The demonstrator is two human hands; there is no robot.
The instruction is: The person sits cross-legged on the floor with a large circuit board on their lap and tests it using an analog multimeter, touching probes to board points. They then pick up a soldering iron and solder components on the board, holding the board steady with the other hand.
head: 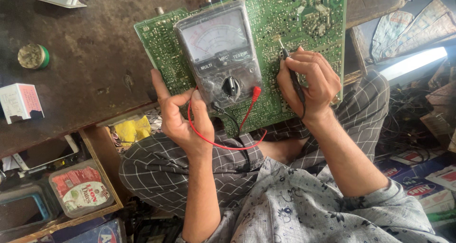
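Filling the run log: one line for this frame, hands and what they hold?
left hand: grips analog multimeter | right hand: holds black probe, tip on green circuit board | red lead: plugged into meter

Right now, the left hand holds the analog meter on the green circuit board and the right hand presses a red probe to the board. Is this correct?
Not quite. The probe in the right hand is black, not red, as the head view shows. The left hand does hold the analog meter on the green circuit board.

A round green-rimmed tin (32,56) and a small white box (20,102) sit on the dark worktable (90,43), near a yellow cloth (131,129)
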